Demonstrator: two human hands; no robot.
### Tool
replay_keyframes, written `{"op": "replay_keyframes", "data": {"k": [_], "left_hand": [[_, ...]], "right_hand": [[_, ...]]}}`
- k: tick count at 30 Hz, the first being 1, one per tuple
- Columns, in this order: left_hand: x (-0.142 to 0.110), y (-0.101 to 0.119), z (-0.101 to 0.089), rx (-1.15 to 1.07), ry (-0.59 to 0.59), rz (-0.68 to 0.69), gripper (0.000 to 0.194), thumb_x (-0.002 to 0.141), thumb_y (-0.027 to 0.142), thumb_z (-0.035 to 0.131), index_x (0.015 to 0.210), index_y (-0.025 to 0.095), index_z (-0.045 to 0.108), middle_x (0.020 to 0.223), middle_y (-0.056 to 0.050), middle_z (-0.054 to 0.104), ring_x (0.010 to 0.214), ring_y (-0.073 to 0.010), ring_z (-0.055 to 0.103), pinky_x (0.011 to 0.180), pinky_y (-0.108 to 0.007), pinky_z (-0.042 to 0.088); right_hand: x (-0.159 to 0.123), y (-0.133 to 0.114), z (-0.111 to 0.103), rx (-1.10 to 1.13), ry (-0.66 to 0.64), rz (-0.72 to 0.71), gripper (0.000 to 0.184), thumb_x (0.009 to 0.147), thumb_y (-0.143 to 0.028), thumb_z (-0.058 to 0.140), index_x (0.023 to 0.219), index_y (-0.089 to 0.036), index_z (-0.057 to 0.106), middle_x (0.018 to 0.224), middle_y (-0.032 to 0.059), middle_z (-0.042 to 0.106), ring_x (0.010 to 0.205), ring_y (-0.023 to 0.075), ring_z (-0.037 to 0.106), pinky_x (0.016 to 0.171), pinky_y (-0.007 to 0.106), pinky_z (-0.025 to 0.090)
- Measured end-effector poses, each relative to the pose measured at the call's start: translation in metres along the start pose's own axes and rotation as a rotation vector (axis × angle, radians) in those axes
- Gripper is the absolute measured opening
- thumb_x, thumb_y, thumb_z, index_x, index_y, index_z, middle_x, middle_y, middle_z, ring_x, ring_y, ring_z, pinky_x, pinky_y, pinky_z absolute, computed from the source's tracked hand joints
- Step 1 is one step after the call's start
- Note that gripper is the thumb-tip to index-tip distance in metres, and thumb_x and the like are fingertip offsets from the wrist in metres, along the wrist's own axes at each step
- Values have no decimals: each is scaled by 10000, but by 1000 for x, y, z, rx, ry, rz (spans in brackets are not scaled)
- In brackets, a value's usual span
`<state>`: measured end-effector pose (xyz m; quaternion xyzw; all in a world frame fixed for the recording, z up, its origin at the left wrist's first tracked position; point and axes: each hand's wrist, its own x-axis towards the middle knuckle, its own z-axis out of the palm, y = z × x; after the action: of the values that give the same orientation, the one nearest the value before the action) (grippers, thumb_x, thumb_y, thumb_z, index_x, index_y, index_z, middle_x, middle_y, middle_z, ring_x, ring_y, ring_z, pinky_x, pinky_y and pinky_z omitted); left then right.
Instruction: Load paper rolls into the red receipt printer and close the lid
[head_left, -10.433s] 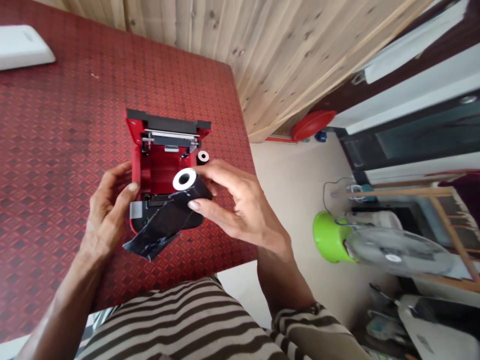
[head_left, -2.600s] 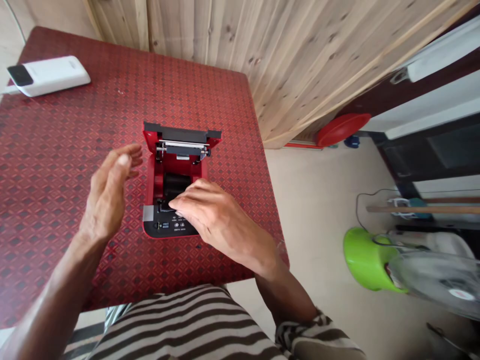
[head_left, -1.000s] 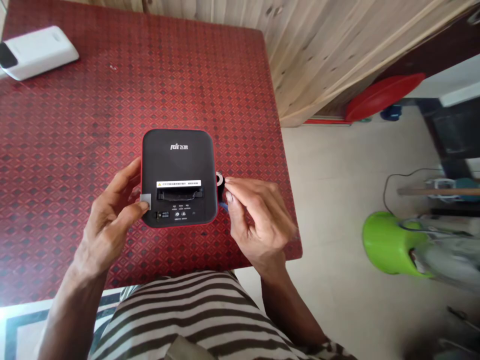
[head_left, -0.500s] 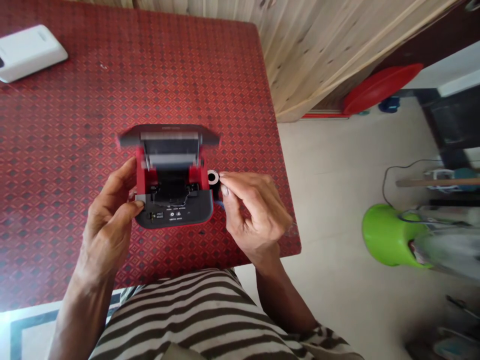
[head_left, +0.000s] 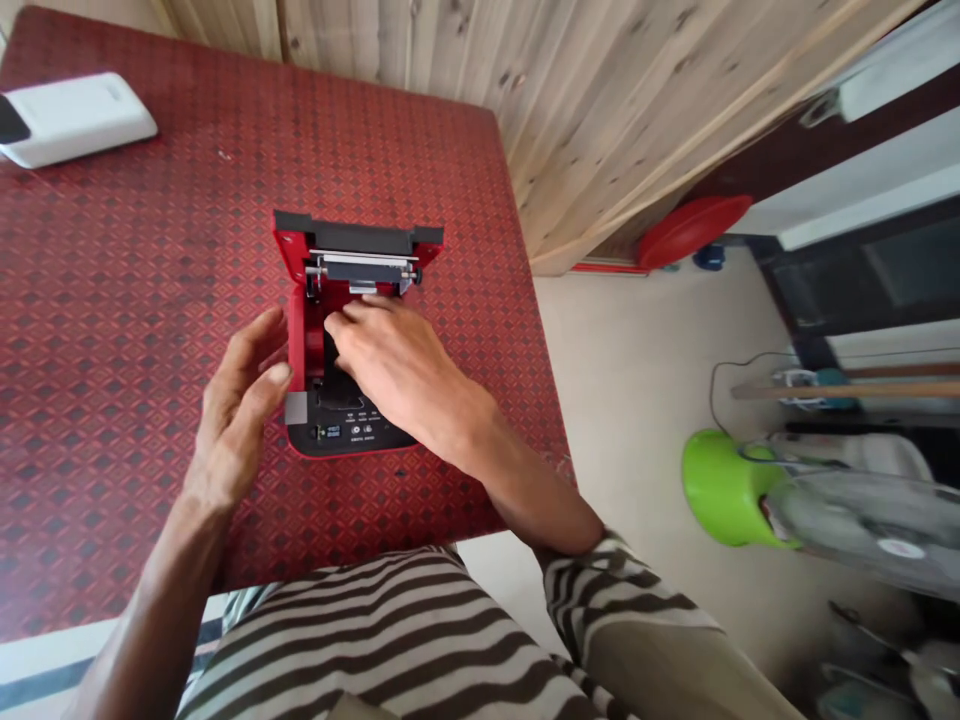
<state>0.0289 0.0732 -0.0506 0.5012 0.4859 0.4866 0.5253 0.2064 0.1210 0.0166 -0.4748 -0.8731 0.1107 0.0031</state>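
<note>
The open compact printer (head_left: 307,345) is being partly covered by the right hand (head_left: 405,365), whose grip cannot be told, the left hand (head_left: 238,410) being held loosely parted just left.

White power bank (head_left: 86,115) (black at one end) near table's (head_left: 187,235) far-left corner. Beyond right edge: red basin (head_left: 694,231), lime-green bucket (head_left: 716,490). Plank wall (head_left: 450,55) along far edge.
</note>
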Motion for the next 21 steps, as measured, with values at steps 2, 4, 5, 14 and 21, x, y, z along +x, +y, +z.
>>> {"op": "replay_keyframes", "data": {"k": [2, 4, 5, 14, 21], "left_hand": [[2, -4, 1, 5, -21, 24, 567, 966, 499, 613, 1494, 296, 565, 1592, -69, 557, 1497, -327, 487, 1270, -492, 370], [2, -5, 3, 31, -27, 37, 572, 971, 525, 603, 1502, 316, 560, 1615, -50, 528, 1528, -307, 446, 1288, -447, 342], [2, -6, 3, 55, -28, 39, 573, 977, 526, 592, 1512, 324, 550, 1620, -41, 520, 1536, -299, 432, 1292, -431, 331], [-1, -11, 1, 129, -36, 53, 565, 1031, 538, 457, 1563, 351, 486, 1638, -16, 497, 1538, -304, 410, 1315, -499, 259], [-2, -14, 0, 99, -39, 39, 548, 1044, 529, 439, 1563, 359, 484, 1651, -22, 480, 1564, -296, 387, 1333, -519, 247]], "right_hand": [[11, -2, 0, -25, -69, -1, 255, 1050, -82, 479, 1113, -110, 724, 1104, 154, 777, 1025, 282, 744, 878, 418, 587], [16, 0, 2, -33, -95, -28, 249, 1048, -89, 482, 1098, -129, 723, 1090, 144, 775, 984, 270, 749, 830, 394, 581], [16, 2, 3, -35, -91, -42, 238, 1046, -94, 491, 1102, -137, 718, 1090, 136, 772, 975, 262, 747, 814, 381, 576], [-3, -2, -4, -91, 83, -1, 185, 1032, -153, 537, 1146, -172, 681, 1032, 83, 768, 919, 239, 726, 642, 340, 477], [-38, 8, -20, 164, 364, -56, 129, 990, -163, 642, 1107, -160, 696, 1055, 50, 759, 783, 137, 687, 608, 274, 499]]}}
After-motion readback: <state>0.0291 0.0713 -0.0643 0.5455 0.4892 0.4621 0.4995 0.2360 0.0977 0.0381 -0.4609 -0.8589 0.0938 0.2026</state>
